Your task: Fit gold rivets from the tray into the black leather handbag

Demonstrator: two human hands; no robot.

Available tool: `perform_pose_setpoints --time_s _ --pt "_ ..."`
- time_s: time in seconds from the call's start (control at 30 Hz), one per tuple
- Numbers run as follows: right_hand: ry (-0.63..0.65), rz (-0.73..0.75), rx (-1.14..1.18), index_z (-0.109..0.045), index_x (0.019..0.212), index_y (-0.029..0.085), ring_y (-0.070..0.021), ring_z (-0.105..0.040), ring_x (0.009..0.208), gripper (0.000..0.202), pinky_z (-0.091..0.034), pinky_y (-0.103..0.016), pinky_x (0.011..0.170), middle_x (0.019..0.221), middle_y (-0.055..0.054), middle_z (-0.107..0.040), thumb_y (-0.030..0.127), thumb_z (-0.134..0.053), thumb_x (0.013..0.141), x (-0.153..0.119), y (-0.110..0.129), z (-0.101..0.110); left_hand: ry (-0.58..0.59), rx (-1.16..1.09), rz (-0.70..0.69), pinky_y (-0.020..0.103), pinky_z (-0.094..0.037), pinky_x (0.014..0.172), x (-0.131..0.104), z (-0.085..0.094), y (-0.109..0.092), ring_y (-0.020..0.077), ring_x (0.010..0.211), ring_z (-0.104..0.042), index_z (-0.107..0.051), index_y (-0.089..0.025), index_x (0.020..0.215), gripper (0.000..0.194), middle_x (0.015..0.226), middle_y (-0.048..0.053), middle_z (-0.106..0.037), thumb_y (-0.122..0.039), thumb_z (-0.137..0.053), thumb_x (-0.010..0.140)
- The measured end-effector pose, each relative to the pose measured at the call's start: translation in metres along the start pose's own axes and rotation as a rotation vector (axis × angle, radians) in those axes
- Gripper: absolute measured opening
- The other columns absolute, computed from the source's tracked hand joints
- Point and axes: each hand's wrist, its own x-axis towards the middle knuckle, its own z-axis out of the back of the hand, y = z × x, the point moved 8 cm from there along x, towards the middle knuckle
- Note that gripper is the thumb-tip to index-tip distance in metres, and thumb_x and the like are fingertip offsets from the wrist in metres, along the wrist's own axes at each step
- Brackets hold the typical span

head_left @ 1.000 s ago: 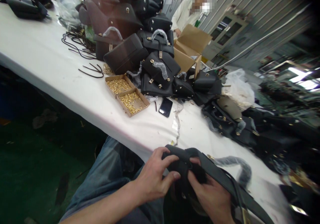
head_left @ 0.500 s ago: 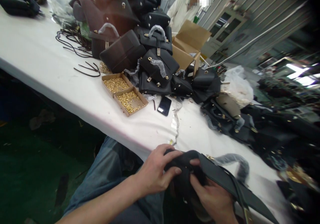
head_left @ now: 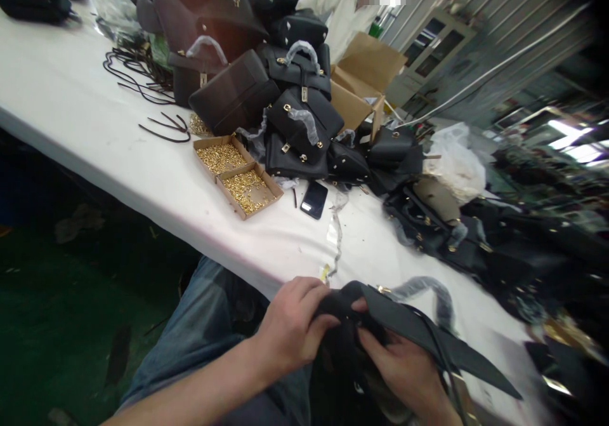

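A black handbag (head_left: 428,334) with a plastic-wrapped handle (head_left: 431,289) lies tilted at the table's near edge, over my lap. My left hand (head_left: 297,318) is closed on its left end, thumb and fingers pinching the dark material. On the right, my right hand (head_left: 397,359) grips the bag under its raised flap, with some fingers hidden by the flap. A thin black strap hangs across the bag near my right wrist.
Two cardboard trays (head_left: 273,191) of small gold pieces sit mid-table, beside a phone (head_left: 314,200). Behind them are piled black bags (head_left: 233,93), an open carton (head_left: 352,105) and black cords (head_left: 166,127). A person in a light shirt (head_left: 340,13) stands beyond. More bags lie right.
The bag and my right hand have shifted slightly left, and the flap sits a little lower at its right end. Both hands keep their hold.
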Motion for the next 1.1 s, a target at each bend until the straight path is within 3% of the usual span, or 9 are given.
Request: perform_pose_setpoints --time_s 0.1,0.17,0.33,0.43,0.57,0.7,0.87,1.0,1.1 --pt "0.004 -0.105 0.035 -0.082 0.117 0.029 -0.0305 -0.080 0.112 0.032 -0.063 -0.044 0.110 0.116 -0.001 -0.085 0.048 -0.073 0.092 0.008 -0.003 -0.002 -0.055 0.004 0.112 0.053 -0.059 0.097 -0.016 -0.002 -0.012 0.0349 0.112 -0.066 -0.063 -0.021 0.125 0.048 0.121 0.015 -0.067 -0.053 -0.080 0.093" --pt "0.000 -0.169 0.042 -0.081 0.116 0.029 -0.0311 -0.079 0.113 0.032 -0.062 -0.046 0.111 0.117 -0.001 -0.085 0.046 -0.074 0.090 0.018 0.002 -0.002 -0.032 0.007 0.198 0.054 -0.059 0.095 -0.016 -0.007 -0.016 0.0353 0.109 -0.064 -0.062 -0.022 0.123 0.055 0.121 0.014 -0.065 -0.057 -0.085 0.087" --pt "0.036 -0.213 0.125 -0.080 0.111 0.028 -0.0304 -0.080 0.109 0.028 -0.061 -0.046 0.109 0.113 -0.002 -0.084 0.038 -0.078 0.084 0.051 0.020 0.001 0.012 0.143 0.290 0.060 -0.055 0.097 0.014 -0.011 -0.024 0.0397 0.113 -0.060 -0.060 -0.022 0.118 0.042 0.120 0.015 -0.062 -0.043 -0.079 0.088" --pt "0.089 -0.189 0.170 -0.079 0.113 0.028 -0.0290 -0.081 0.107 0.030 -0.061 -0.044 0.108 0.113 -0.001 -0.084 0.034 -0.077 0.084 0.063 0.025 0.005 0.016 0.215 0.294 0.056 -0.055 0.088 0.029 -0.011 -0.026 0.0382 0.103 -0.061 -0.060 -0.021 0.110 0.032 0.111 0.015 -0.063 -0.030 -0.075 0.083" --pt "0.170 -0.167 0.186 -0.078 0.117 0.029 -0.0279 -0.080 0.106 0.029 -0.061 -0.043 0.107 0.114 0.001 -0.084 0.032 -0.074 0.088 0.065 0.029 0.007 0.028 0.238 0.311 0.046 -0.053 0.074 0.036 -0.010 -0.025 0.0324 0.084 -0.063 -0.060 -0.020 0.103 0.027 0.098 0.013 -0.065 -0.024 -0.071 0.079" --pt "0.217 -0.132 0.240 -0.077 0.116 0.030 -0.0261 -0.079 0.110 0.024 -0.059 -0.040 0.108 0.116 0.003 -0.083 0.033 -0.071 0.093 0.063 0.037 0.006 0.068 0.338 0.297 0.043 -0.052 0.072 0.047 -0.011 -0.026 0.0301 0.075 -0.065 -0.062 -0.019 0.106 0.023 0.092 0.013 -0.069 -0.020 -0.064 0.083" --pt "0.204 -0.059 0.328 -0.076 0.120 0.029 -0.0250 -0.077 0.113 0.029 -0.055 -0.041 0.114 0.119 0.001 -0.082 0.024 -0.066 0.093 0.066 0.048 0.011 0.214 0.526 0.255 0.045 -0.055 0.077 0.056 -0.025 -0.043 0.0342 0.087 -0.070 -0.063 -0.015 0.111 0.022 0.098 0.016 -0.071 -0.020 -0.058 0.089" --pt "0.222 -0.012 0.406 -0.074 0.119 0.027 -0.0240 -0.076 0.113 0.032 -0.055 -0.038 0.111 0.118 0.000 -0.081 0.018 -0.066 0.089 0.070 0.051 0.016 0.276 0.705 0.248 0.044 -0.058 0.084 0.059 -0.030 -0.061 0.0356 0.105 -0.069 -0.065 -0.012 0.119 0.031 0.111 0.018 -0.070 -0.019 -0.057 0.090" --pt "0.230 0.035 0.419 -0.074 0.120 0.026 -0.0235 -0.075 0.112 0.035 -0.055 -0.036 0.108 0.118 0.000 -0.080 0.015 -0.066 0.088 0.072 0.052 0.018 0.364 0.810 0.283 0.043 -0.059 0.086 0.068 -0.033 -0.066 0.0362 0.107 -0.069 -0.068 -0.010 0.121 0.033 0.115 0.021 -0.070 -0.017 -0.058 0.090"
